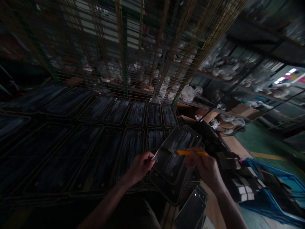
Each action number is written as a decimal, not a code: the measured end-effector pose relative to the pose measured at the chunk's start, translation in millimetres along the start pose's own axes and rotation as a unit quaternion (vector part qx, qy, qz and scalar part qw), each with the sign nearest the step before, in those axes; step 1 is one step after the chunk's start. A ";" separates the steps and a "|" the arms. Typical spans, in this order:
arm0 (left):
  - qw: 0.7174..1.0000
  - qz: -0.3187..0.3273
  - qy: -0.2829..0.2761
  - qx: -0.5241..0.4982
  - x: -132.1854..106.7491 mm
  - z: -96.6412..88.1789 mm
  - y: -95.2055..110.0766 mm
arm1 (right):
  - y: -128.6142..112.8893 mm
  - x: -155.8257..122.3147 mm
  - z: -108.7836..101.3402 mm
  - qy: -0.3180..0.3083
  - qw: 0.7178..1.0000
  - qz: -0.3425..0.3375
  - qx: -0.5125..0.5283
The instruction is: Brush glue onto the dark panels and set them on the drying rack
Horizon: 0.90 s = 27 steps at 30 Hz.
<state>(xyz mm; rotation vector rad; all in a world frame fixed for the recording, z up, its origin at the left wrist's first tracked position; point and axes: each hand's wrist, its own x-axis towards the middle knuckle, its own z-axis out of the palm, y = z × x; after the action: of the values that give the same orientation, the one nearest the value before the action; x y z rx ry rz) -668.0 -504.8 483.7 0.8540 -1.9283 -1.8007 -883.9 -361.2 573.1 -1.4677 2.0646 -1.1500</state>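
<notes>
My left hand (pixel 140 166) is closed on the left edge of a dark, glossy rectangular tray (pixel 175 152), which it holds tilted above a stack of like trays. My right hand (pixel 205 165) grips a small tool with an orange handle (pixel 190 153). The tool's tip rests on the upper middle of the tray's surface. Both forearms reach in from the bottom of the view.
Several rows of dark trays (pixel 95 127) lie spread over the surface to the left. A wire cage wall (pixel 133 47) stands behind them. More trays (pixel 190 210) are stacked near my lap. A blue crate (pixel 274 190) and shelves with bagged goods (pixel 238 70) are on the right.
</notes>
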 end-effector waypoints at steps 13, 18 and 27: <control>0.998 0.050 0.018 -0.028 -0.1 -1.2 -10.2 | 38.9 46.0 26.9 0.024 0.994 -0.051 -0.097; 0.999 0.013 0.003 -0.037 -0.8 -1.7 -8.8 | 6.7 -18.0 44.0 -0.025 1.000 -0.017 0.005; 0.999 -0.024 -0.020 -0.037 -5.7 -4.0 3.4 | -7.3 -72.5 48.2 0.028 0.970 0.109 0.216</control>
<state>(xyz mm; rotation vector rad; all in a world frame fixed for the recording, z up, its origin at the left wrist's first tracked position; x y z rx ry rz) -661.8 -504.2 488.3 0.8511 -1.8676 -1.9183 -817.7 -316.4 538.0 -0.9874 1.8029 -1.4461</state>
